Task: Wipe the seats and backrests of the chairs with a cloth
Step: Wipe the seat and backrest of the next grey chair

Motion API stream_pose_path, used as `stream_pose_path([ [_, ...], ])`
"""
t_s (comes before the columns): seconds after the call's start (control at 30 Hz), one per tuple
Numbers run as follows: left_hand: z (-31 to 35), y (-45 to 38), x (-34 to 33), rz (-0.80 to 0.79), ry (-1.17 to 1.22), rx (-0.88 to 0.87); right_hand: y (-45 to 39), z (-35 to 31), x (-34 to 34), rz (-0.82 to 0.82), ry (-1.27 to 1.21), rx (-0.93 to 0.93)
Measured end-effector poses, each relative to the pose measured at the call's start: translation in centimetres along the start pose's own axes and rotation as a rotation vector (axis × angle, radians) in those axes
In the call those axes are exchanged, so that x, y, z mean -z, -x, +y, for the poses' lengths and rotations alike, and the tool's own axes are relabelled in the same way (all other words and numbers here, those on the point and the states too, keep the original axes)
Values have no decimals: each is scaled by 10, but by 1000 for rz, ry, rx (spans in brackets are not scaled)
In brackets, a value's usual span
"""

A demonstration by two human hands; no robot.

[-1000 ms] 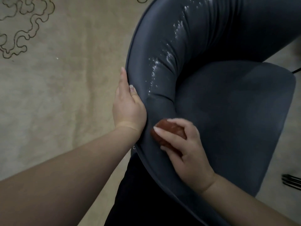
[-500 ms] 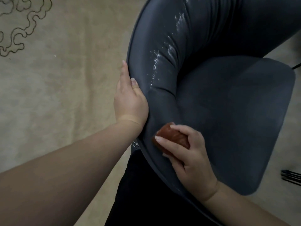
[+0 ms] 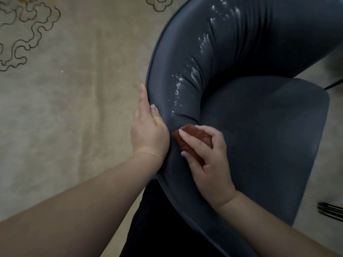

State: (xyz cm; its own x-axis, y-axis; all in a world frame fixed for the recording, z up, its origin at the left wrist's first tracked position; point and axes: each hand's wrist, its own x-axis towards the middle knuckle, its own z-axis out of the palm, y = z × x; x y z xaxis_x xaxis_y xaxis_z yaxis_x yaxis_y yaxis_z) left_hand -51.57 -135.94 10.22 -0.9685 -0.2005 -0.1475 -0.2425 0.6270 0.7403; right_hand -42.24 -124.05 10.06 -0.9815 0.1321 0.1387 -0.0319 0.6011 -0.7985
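A dark grey chair fills the right half of the head view, with a curved backrest [image 3: 185, 58] and a flat seat [image 3: 269, 130]. Wet white streaks glisten down the inner face of the backrest. My right hand [image 3: 209, 160] is shut on a bunched reddish-brown cloth [image 3: 194, 136] and presses it against the inner backrest just above the seat. My left hand [image 3: 148, 128] lies flat on the outer edge of the backrest, thumb hooked over the rim, holding the chair.
A beige carpet [image 3: 74, 108] with dark curly line patterns covers the floor on the left. My dark trouser leg [image 3: 157, 219] stands against the chair's back. Thin black chair legs [image 3: 330, 210] show at the right edge.
My right hand with the cloth dipped slightly, then slid up along the inner backrest toward the crease above the seat. My left hand has stayed on the backrest's edge.
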Motion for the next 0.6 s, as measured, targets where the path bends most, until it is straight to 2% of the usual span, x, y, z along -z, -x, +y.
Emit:
stream_pose_path([
  [0.2,0,-1,1,-9,-6,-2,-82,-5,-20,41,84,21],
  [0.4,-1,-2,0,-3,-10,-19,-28,-8,-13,42,59,76],
  [0.47,-1,-2,0,-11,-10,-16,-56,-7,-17,58,106,77],
  [0.6,-2,-2,0,-19,-5,-32,-129,-6,-32,192,106,24],
])
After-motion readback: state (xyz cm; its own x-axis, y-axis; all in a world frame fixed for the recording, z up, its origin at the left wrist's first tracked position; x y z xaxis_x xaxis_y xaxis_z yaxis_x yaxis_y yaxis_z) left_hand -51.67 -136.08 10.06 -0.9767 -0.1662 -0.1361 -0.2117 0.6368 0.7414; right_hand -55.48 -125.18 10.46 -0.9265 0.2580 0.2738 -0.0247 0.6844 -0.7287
